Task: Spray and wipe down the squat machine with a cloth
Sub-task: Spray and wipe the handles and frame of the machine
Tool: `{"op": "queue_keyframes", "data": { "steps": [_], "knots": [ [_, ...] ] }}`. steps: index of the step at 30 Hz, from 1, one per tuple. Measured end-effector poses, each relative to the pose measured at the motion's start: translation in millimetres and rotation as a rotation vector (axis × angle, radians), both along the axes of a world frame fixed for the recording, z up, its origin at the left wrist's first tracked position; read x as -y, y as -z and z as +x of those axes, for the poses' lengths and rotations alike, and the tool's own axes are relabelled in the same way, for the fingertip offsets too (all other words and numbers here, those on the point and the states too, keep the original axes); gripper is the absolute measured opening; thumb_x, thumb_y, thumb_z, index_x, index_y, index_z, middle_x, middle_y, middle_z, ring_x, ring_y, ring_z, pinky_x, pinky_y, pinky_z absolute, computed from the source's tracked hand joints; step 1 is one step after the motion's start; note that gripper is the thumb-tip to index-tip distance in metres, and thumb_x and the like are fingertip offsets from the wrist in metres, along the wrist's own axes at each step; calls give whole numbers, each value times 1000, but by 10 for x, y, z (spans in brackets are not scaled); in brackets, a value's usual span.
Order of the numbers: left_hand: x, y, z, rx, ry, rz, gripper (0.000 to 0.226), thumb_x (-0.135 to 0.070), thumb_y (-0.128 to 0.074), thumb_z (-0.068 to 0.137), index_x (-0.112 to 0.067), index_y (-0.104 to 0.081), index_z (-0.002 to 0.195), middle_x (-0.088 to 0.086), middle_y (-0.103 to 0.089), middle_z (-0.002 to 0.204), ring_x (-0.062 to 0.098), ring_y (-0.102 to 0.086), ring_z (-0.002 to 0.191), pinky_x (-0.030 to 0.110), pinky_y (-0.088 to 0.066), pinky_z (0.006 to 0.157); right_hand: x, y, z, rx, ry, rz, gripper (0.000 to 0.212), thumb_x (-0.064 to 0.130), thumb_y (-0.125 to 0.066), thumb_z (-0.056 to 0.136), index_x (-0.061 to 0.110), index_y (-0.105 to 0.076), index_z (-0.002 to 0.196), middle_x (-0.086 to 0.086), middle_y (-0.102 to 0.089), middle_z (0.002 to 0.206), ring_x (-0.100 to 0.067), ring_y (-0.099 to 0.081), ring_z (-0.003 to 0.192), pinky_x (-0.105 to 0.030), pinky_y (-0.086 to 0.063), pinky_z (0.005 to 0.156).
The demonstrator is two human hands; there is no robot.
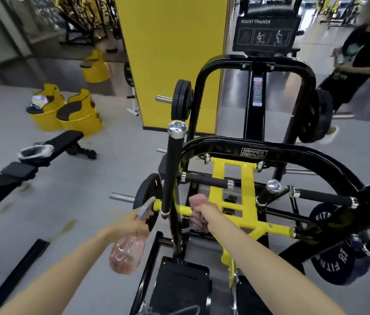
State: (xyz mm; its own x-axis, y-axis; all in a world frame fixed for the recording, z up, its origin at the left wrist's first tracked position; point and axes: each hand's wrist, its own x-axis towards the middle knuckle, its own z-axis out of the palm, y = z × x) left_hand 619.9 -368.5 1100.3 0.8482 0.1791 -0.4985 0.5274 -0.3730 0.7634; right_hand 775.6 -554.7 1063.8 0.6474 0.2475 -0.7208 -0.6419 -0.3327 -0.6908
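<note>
The squat machine (229, 147) fills the middle and right: a black curved frame, yellow inner bars and black padded handles. My left hand (135, 220) grips a clear pinkish spray bottle (126, 253) by its grey trigger head, nozzle aimed at the yellow crossbar (180, 209). My right hand (202, 210) holds a bunched pink cloth (198, 202) against that crossbar, just right of the upright black handle (171, 169). Part of the cloth hangs below my hand.
Black weight plates (332, 259) hang on the machine's right and a plate (180, 100) at upper left. A black bench (50, 146) lies on the grey floor at left, yellow barrel seats (79, 114) behind it. A person in black (361, 62) stands at upper right beside a yellow pillar (172, 53).
</note>
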Motion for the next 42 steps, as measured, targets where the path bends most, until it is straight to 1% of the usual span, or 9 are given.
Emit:
{"op": "queue_keyframes", "data": {
  "steps": [3, 6, 9, 13, 18, 23, 27, 33, 42],
  "knots": [
    [-373, -141, 138, 78, -240, 98, 52, -9, -70, 66, -7, -56, 116, 5, -59, 77, 13, -57, 66, 22, -51, 59, -227, -64, 17, 6, -26, -39, 26, -4, -40, 97, -5, -53, 119, -11, -58, 101, -29, -61, 99, -27, -36, 60],
    [-580, -437, 557, 305, -245, 155, 45, 3, -62, 83, -14, -48, 122, 7, -54, 84, 18, -54, 72, 17, -47, 59, -403, -90, 11, 67, -34, -68, 33, 0, -36, 99, -7, -46, 130, -14, -55, 122, -27, -58, 104, -26, -41, 74],
    [-657, -654, 1055, 479, -196, 154, 47, 2, -59, 87, -19, -42, 126, 10, -53, 87, 19, -54, 77, 16, -46, 63, -394, -94, -23, 115, -3, -46, 21, -3, -49, 92, 1, -57, 111, -20, -63, 109, -25, -58, 89, -33, -48, 76],
    [-618, -806, 1645, 604, -229, 93, 43, -2, -58, 90, -24, -39, 122, 12, -50, 88, 19, -54, 79, 21, -49, 68, -286, -192, -55, 109, 70, 26, 14, -5, -51, 90, 8, -53, 94, -11, -56, 76, -19, -53, 58, -19, -39, 44],
    [-456, -705, 2058, 602, -252, 22, 34, -2, -55, 91, -22, -39, 113, 13, -52, 85, 16, -54, 68, 17, -50, 56, -291, -202, 33, 118, 126, -3, 20, 1, -59, 89, 3, -56, 108, -22, -64, 102, -29, -62, 82, -31, -47, 68],
    [-427, -550, 2209, 605, -266, -13, 37, -5, -60, 90, -25, -43, 116, 15, -54, 92, 19, -52, 79, 34, -48, 75, -303, -158, 85, 91, 143, -62, 26, 1, -58, 87, 1, -57, 113, -27, -62, 115, -41, -61, 106, -49, -49, 87],
    [-557, -508, 2214, 590, -156, 31, 53, -11, -64, 90, -18, -40, 136, 5, -54, 99, 14, -54, 87, 17, -43, 70, -298, -133, 106, 62, 136, -117, 30, 2, -59, 88, 0, -55, 118, -27, -61, 117, -40, -60, 106, -48, -49, 89],
    [-698, -426, 2163, 550, -139, 63, 41, -17, -67, 88, -4, -51, 124, 5, -60, 90, 18, -58, 85, 30, -50, 77, -335, -84, 96, 83, 158, -124, 28, 5, -62, 87, 1, -58, 115, -25, -64, 112, -39, -62, 104, -46, -52, 85],
    [-660, -323, 2131, 551, -222, 39, 42, -39, -71, 83, -19, -54, 116, 8, -67, 98, 25, -65, 93, 37, -55, 79, -248, -86, 41, 45, 244, -33, 29, 0, -59, 88, 1, -56, 117, -19, -62, 107, -30, -60, 96, -32, -47, 69]
  ]
}}
